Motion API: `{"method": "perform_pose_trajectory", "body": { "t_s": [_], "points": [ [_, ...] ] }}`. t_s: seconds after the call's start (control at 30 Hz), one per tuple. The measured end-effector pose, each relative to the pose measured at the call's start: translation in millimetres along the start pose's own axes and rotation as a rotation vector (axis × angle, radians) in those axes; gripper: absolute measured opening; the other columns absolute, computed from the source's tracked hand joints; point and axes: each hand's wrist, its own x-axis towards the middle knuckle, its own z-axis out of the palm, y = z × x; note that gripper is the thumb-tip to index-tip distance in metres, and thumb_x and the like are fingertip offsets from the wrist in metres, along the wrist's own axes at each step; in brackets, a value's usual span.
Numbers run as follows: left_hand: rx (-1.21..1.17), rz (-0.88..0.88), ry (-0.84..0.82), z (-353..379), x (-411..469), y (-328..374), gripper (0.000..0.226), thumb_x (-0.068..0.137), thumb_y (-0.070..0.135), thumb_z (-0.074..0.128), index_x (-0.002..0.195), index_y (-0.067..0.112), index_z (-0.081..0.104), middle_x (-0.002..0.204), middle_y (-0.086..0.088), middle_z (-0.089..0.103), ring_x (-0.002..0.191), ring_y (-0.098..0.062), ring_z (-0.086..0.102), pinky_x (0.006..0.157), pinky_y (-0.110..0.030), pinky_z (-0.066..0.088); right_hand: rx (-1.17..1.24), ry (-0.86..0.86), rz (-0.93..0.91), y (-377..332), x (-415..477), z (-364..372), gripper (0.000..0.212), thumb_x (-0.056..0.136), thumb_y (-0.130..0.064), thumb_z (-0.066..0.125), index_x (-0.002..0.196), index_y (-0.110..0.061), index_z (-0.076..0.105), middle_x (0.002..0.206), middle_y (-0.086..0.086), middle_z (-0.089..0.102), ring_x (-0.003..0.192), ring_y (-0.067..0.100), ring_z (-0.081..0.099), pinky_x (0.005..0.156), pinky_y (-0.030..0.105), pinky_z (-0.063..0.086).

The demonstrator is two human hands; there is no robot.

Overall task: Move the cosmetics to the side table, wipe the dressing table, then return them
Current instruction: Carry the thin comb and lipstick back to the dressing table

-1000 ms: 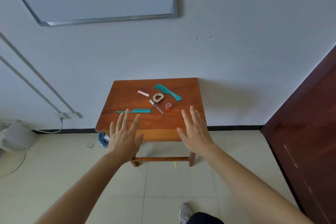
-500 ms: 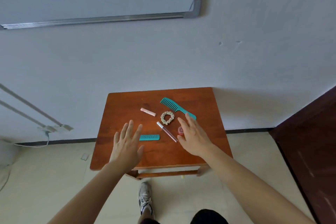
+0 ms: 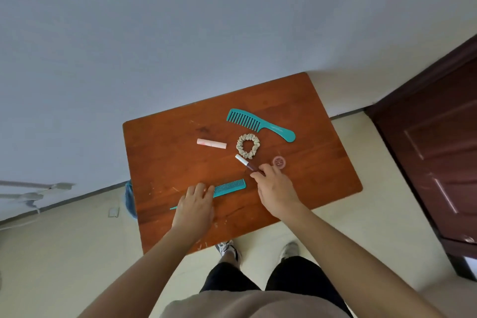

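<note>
From the head view, my right hand (image 3: pixel 277 188) pinches the near end of the dark red lip gloss tube with a silver cap (image 3: pixel 244 162). It lies on the brown wooden table (image 3: pixel 165 162), its long axis diagonal, with the cap pointing away to the left towards the beige fabric scrunchie (image 3: pixel 248 146). My left hand (image 3: pixel 195 205) bends its fingers over the thin teal plastic tail comb (image 3: pixel 229 186), which lies crosswise, tail to the left. I cannot tell whether they grip it.
</note>
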Motion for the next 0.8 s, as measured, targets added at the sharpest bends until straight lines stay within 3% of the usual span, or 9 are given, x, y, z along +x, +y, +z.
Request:
{"method": "perform_pose_trajectory", "body": {
  "t_s": [0.17,0.33,0.43,0.53,0.67,0.8],
  "points": [
    [-0.075,0.031,0.044,2,16,1,0.043,0.101,0.03,0.044,0.143,0.023,0.037,0.131,0.003,0.048,0.118,-0.015,0.048,0.097,-0.028,0.049,0.045,-0.009,0.03,-1,7,1,0.038,0.099,-0.015,0.052,0.137,-0.021,0.05,0.128,0.003,0.046,0.118,0.022,0.047,0.089,0.033,0.051],
    [-0.132,-0.009,-0.015,-10,28,9,0.037,0.097,0.029,0.052,0.132,0.022,0.043,0.122,0.001,0.054,0.113,-0.015,0.054,0.088,-0.024,0.053,0.059,-0.012,0.015,1,6,-1,0.034,0.1,-0.017,0.052,0.134,-0.022,0.052,0.127,0.003,0.046,0.115,0.019,0.049,0.086,0.031,0.052],
    [-0.149,-0.079,0.004,-19,24,14,0.032,0.096,0.032,0.054,0.125,0.019,0.05,0.107,0.004,0.055,0.092,-0.01,0.055,0.076,-0.02,0.051,0.101,-0.019,-0.031,6,0,-2,0.035,0.099,-0.014,0.053,0.133,-0.023,0.054,0.123,0.002,0.048,0.111,0.019,0.053,0.084,0.03,0.053],
    [-0.184,-0.159,0.079,-30,17,16,0.025,0.097,0.032,0.052,0.119,0.019,0.056,0.093,0.009,0.048,0.079,-0.009,0.053,0.062,-0.017,0.047,0.154,0.017,-0.048,11,-8,-8,0.039,0.096,-0.016,0.059,0.134,-0.026,0.054,0.123,0.0,0.05,0.111,0.016,0.055,0.085,0.027,0.054],
    [-0.186,-0.12,0.311,-55,11,15,0.026,0.096,0.034,0.055,0.118,0.022,0.061,0.091,0.01,0.054,0.073,-0.009,0.051,0.05,-0.016,0.04,0.195,0.11,0.013,17,-16,-31,0.042,0.096,-0.023,0.061,0.136,-0.031,0.052,0.127,-0.003,0.05,0.111,0.012,0.055,0.085,0.018,0.053],
    [-0.176,0.024,0.498,-93,26,23,0.029,0.095,0.033,0.055,0.122,0.024,0.063,0.104,0.005,0.061,0.085,-0.009,0.05,0.06,-0.023,0.05,0.243,0.229,0.202,26,-27,-62,0.033,0.098,-0.034,0.056,0.131,-0.035,0.053,0.123,-0.007,0.05,0.098,0.007,0.053,0.072,0.008,0.046]
  ]
}}
